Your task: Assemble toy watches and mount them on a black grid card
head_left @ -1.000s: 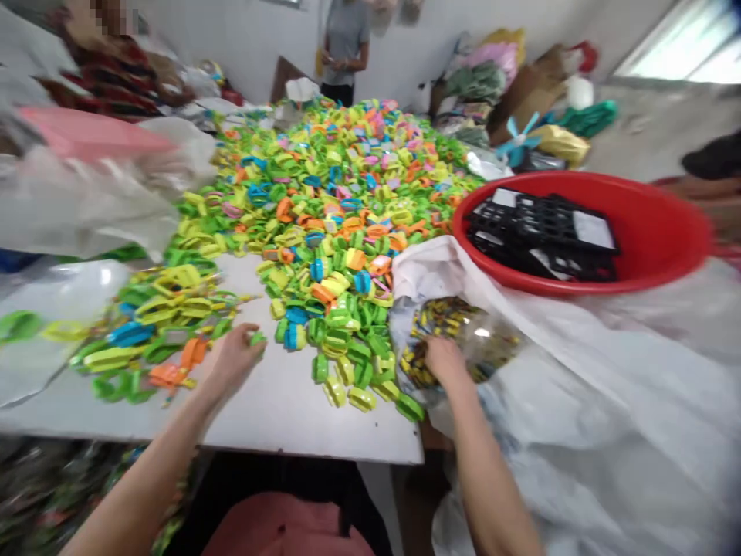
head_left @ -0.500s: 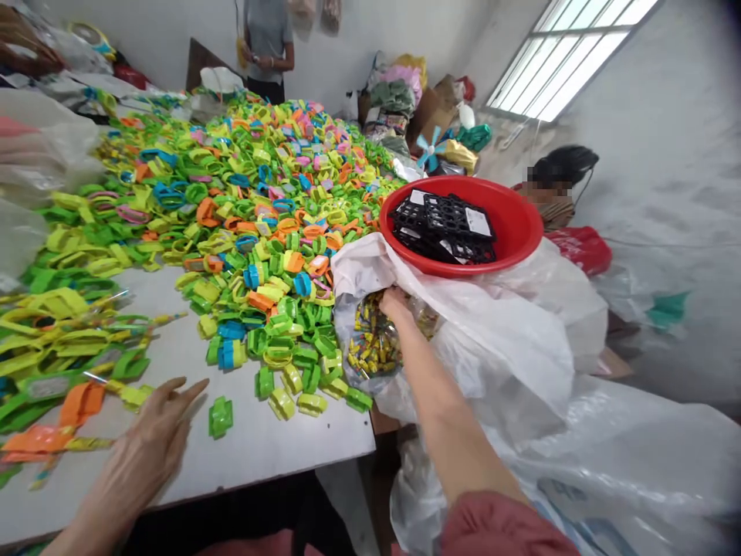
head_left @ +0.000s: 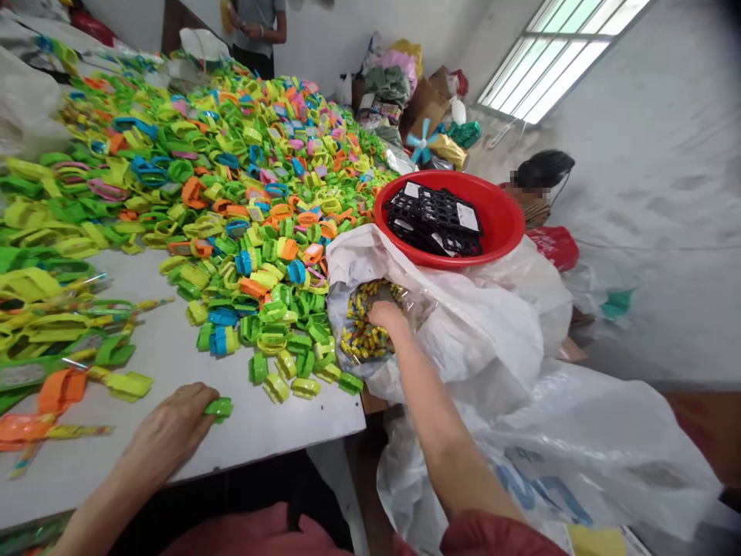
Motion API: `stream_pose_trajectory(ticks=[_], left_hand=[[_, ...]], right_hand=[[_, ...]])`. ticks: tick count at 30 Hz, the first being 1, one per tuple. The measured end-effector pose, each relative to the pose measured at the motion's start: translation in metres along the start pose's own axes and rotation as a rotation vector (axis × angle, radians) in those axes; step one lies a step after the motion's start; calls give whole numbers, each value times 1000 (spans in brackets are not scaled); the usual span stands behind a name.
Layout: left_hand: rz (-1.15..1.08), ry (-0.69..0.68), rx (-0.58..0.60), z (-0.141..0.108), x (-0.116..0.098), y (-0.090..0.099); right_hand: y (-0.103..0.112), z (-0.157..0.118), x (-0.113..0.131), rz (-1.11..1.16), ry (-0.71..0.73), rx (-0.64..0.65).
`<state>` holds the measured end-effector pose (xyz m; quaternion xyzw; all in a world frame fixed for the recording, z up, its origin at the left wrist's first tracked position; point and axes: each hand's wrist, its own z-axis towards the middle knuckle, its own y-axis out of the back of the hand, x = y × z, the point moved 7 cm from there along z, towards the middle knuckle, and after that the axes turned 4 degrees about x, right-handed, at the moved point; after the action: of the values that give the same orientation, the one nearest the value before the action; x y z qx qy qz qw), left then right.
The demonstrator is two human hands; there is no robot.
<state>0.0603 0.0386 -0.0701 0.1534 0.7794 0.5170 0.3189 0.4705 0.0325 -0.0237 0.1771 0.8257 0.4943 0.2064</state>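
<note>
My left hand (head_left: 181, 421) rests low over the white table, fingers closed around a small glossy green plastic piece (head_left: 218, 409) that looks like a toy watch. Inside a white bag (head_left: 362, 259) at the table's right edge, my right hand (head_left: 387, 315) reaches down among small yellow wrapped pieces (head_left: 362, 340) that resemble candies. Its fingertips are hidden there, so I cannot see what they grip. Just beyond my left hand, similar green and yellow plastic pieces (head_left: 283, 363) lie loose at the near end of a large colourful heap (head_left: 248, 185).
A red basin (head_left: 498, 224) holding black plastic trays (head_left: 437, 220) stands behind the bag. Joined bands with thin sticks (head_left: 63, 371) lie at the left. Large clear plastic sacks (head_left: 549, 448) fill the right side. One person (head_left: 255, 31) stands at the far end; another (head_left: 536, 185) is beyond the basin.
My left hand has closed on the green plastic piece, which lay loose on the table before. My right hand stays in the bag, shifted slightly. The whole view has turned a little.
</note>
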Motion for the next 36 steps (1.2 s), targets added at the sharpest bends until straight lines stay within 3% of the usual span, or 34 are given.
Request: stream_pose_trajectory(ticks=[5,8,12,16,20,23,25,27,29,32,36], left_hand=[[-151,102,-18,-2,-3,-5],[-225,83,-78,-2,-9,-6],[-233,46,-38,2,-22,-8],[-307,52,-87,2,-31,4],[-529,126,-137,-2,-30,15],[-711,181,-156,1,-28,16],[-817,182,-191,5,-31,16],[-862,169,-203,7,-37,16],[-847,160,-190,7,-43,16],[-821,106,-171,5,-49,19],[-722,52,-152,9,-50,17]], right_hand=[[-5,-19,7,10,70,-39],[1,-24,1,11,86,-77],[5,-30,7,6,88,-141],[6,-32,24,25,91,-212],[16,-39,38,84,134,-224],[32,-68,55,320,262,-328],[34,-100,77,573,455,-364],[21,-134,111,733,718,-274],[1,-158,141,814,885,-189],[-22,-161,158,922,891,-174],[-35,-149,163,941,908,-109]])
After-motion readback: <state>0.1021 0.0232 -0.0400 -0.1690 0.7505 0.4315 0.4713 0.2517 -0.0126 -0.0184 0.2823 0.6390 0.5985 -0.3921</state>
